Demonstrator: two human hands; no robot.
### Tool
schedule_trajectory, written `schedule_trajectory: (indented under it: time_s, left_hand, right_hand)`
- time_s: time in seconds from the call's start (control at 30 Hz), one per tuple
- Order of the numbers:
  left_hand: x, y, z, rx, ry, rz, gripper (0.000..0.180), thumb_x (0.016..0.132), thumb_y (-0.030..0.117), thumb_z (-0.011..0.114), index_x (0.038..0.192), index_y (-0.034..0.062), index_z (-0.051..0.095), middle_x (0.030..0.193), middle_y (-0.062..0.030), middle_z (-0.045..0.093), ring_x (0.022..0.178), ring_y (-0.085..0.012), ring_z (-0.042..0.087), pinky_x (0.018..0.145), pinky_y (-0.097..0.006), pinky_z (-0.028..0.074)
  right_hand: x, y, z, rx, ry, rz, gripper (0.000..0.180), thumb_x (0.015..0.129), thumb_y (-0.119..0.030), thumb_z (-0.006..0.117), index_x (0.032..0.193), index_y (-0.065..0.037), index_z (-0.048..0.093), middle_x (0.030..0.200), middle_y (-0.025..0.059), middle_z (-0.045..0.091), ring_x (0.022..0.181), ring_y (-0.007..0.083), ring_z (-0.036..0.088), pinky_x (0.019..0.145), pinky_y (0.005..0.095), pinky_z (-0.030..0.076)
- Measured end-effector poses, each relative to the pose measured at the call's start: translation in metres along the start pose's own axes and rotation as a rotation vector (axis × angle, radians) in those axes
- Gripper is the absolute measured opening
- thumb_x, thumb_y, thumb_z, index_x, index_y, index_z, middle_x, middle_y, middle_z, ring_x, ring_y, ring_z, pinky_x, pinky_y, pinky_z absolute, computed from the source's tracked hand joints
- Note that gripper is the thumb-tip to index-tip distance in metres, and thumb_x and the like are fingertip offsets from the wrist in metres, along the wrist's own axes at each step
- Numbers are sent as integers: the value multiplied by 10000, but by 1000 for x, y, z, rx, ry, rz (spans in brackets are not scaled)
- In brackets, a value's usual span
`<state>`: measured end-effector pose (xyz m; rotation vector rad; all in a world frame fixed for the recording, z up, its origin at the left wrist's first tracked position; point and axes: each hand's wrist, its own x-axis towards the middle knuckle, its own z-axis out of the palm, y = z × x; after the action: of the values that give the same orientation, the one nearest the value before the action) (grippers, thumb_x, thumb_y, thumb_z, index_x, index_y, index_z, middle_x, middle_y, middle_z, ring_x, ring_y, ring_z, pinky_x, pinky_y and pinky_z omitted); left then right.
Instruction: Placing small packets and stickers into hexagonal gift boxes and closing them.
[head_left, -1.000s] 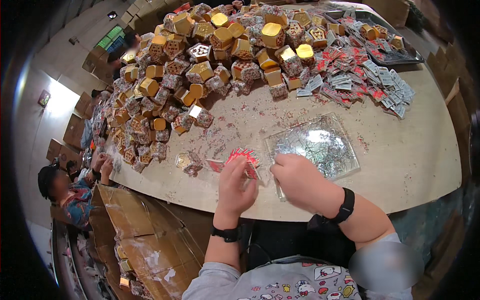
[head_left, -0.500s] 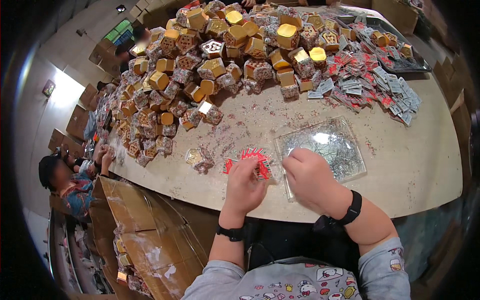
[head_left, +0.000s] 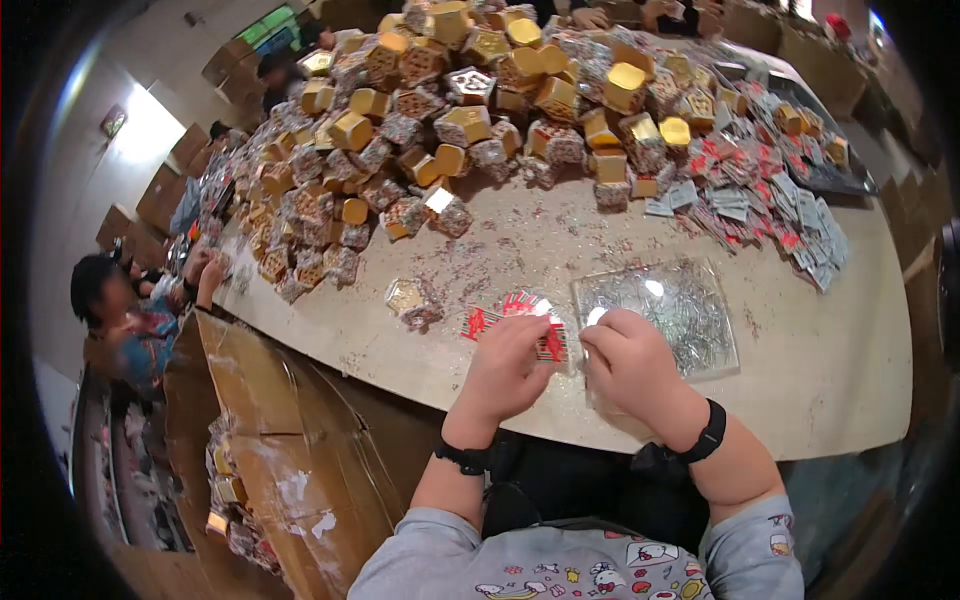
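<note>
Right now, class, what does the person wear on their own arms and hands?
Both hands, left hand and right hand, are bare. Each wrist carries a black band, the right one too. Short grey sleeves with small cartoon prints end above the elbows.

Gold-and-patterned boxes [head_left: 470, 110] — red-and-white flat pieces [head_left: 515, 320], a clear glittery tray [head_left: 690, 300], black wristbands [head_left: 708, 432] — tan table [head_left: 840, 330].

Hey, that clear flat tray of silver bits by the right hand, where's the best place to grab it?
Probably the clear tray by its bare right rim, coming from the right: it lies flat and shallow, its near-left corner is covered by the right hand, so keep it level.
</note>
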<state>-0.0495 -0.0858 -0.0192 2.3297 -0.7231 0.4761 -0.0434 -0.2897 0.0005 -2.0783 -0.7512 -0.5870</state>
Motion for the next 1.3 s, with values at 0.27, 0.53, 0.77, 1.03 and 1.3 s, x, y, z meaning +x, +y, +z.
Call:
schedule_trajectory:
  time_s: [0.27, 0.53, 0.77, 1.03, 1.3]
  left_hand:
    - [-5, 6, -9, -119, 143, 134, 361, 741, 136, 710, 1070, 34, 604, 954, -140, 592, 893, -344, 564, 768, -421, 463]
    - [-17, 0, -3, -189, 247, 244, 117, 785, 89, 664, 879, 38, 615, 834, -109, 593, 784, -302, 575, 688, -399, 461]
    - [-20, -2, -3, -201, 151, 146, 101, 767, 104, 680, 829, 59, 615, 810, -84, 619, 741, -287, 598, 661, -382, 465]
    - [-21, -5, -4, -227, 405, 192, 177, 698, 24, 728, 829, 84, 625, 786, -68, 636, 678, -258, 606, 604, -360, 475]
    - [-16, -1, 0, -132, 297, 329, 172, 691, 37, 736, 815, 87, 628, 745, -52, 611, 624, -244, 578, 557, -350, 443]
  right_hand:
    - [4, -4, -1, -128, -94, -132, 109, 712, -36, 638, 819, -54, 627, 730, 107, 537, 668, 304, 556, 577, 393, 462]
    - [4, -15, 11, -150, -201, -175, 87, 734, -52, 665, 816, -67, 641, 755, 107, 581, 705, 305, 583, 612, 381, 476]
    - [7, -19, 12, -13, -205, 23, 91, 749, -34, 676, 828, -24, 631, 786, 124, 594, 706, 285, 590, 632, 351, 484]
    - [1, 0, 20, 607, -292, 604, 107, 834, -13, 657, 939, 0, 640, 880, 26, 610, 772, 115, 598, 690, 257, 494]
    - [0, -6, 19, 587, -329, 486, 127, 837, -32, 638, 955, -4, 676, 908, 87, 649, 813, 167, 624, 729, 279, 493]
